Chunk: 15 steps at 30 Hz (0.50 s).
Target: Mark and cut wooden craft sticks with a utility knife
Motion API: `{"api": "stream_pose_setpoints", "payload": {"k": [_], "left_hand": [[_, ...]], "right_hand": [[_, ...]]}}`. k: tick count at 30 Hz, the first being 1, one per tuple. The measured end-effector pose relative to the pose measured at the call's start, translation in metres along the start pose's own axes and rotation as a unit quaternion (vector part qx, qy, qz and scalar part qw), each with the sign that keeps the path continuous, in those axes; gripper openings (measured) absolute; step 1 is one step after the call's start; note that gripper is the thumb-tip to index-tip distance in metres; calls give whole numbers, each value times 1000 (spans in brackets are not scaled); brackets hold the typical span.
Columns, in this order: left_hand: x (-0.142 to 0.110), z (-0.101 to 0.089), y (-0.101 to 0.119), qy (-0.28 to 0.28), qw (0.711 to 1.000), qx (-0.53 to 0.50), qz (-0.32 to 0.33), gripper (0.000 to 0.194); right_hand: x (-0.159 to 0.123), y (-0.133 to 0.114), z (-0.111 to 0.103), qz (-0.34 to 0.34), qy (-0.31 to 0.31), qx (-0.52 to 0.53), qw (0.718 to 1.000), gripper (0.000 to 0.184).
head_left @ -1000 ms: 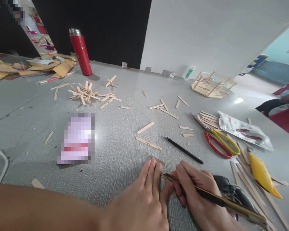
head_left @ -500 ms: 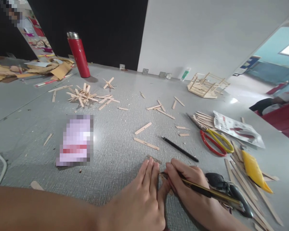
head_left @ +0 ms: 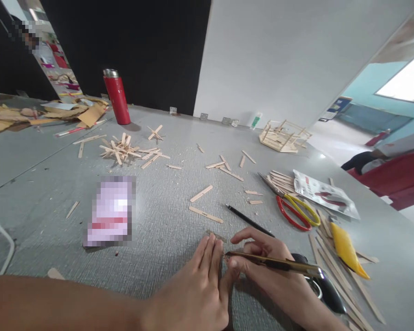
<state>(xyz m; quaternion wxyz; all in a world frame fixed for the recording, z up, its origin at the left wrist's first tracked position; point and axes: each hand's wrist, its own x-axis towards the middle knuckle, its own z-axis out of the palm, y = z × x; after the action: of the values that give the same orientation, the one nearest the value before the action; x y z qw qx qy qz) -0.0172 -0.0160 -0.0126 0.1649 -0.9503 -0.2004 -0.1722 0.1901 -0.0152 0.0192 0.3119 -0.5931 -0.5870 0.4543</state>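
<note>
My left hand (head_left: 200, 285) lies flat on the grey table (head_left: 37, 174), fingers together, pressing down a small wooden stick (head_left: 216, 236) whose far end shows past the fingertips. My right hand (head_left: 262, 266) holds a yellow-and-black utility knife (head_left: 279, 263) like a pen, its tip beside my left fingertips at the stick. A black pen (head_left: 250, 220) lies just beyond my right hand.
Loose craft sticks (head_left: 205, 214) lie scattered ahead, with a pile (head_left: 122, 149) farther back. Red-and-yellow scissors (head_left: 295, 211), a plastic packet (head_left: 322, 193), a yellow tube (head_left: 347, 248) and long sticks are at right. A red flask (head_left: 116, 97), a stick frame (head_left: 283, 135) and cardboard scraps (head_left: 55, 108) stand behind.
My right hand has lowered the knife to a flatter angle and its fingers have lifted a little. The view has tilted upward; my left hand stays on the stick.
</note>
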Motion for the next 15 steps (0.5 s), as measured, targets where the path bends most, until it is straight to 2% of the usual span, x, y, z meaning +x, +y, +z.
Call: {"api": "stream_pose_setpoints", "payload": {"k": [3, 6, 8, 10, 11, 12, 15], "left_hand": [[-2, 2, 0, -3, 1000, 11, 5, 80], [-2, 4, 0, -2, 1000, 26, 5, 76], [-2, 4, 0, 2, 999, 32, 3, 75], [-2, 5, 0, 11, 999, 38, 0, 75], [-2, 5, 0, 15, 999, 42, -2, 72], [-2, 6, 1, 17, 999, 47, -2, 68], [-2, 8, 2, 15, 998, 60, 0, 54]], "right_hand": [[-5, -12, -18, -20, 33, -65, 997, 32], [-10, -17, -36, -54, 92, -151, 983, 29], [-13, -13, -47, -23, 100, -186, 977, 31], [-16, -9, -54, 35, 71, -215, 973, 35], [-17, -8, -56, 36, 62, -243, 968, 35], [-18, -8, -58, 14, 55, -277, 959, 34], [-23, -16, -57, -130, 35, -359, 924, 33]]}}
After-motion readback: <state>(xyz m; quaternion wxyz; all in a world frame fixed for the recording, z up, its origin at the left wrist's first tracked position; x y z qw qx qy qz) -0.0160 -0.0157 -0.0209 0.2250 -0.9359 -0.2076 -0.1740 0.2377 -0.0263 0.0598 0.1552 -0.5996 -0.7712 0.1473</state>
